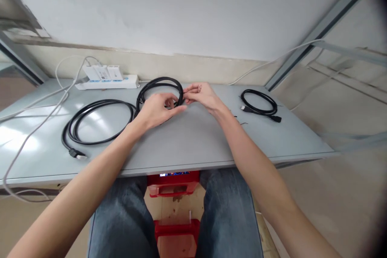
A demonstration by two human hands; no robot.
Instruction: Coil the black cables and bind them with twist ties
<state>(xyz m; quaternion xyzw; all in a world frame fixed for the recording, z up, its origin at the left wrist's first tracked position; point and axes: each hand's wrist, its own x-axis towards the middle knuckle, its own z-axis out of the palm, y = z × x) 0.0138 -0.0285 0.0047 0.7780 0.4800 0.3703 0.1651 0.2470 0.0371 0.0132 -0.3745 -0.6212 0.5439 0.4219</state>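
Note:
A coiled black cable (157, 83) stands tilted up off the grey table (187, 137) at the middle back. My left hand (157, 109) is closed round the coil's lower part. My right hand (202, 94) pinches the same coil at its right side, fingers pressed together. A larger loose black cable coil (96, 123) with a USB plug lies flat to the left of my left hand. A small bundled black cable (260, 105) lies flat to the right of my right hand.
A white power strip (107, 82) with white adapters sits at the back left, with white cords (36, 125) trailing over the table's left side. A wall rises behind the table. Red stools (173, 185) stand under it between my knees.

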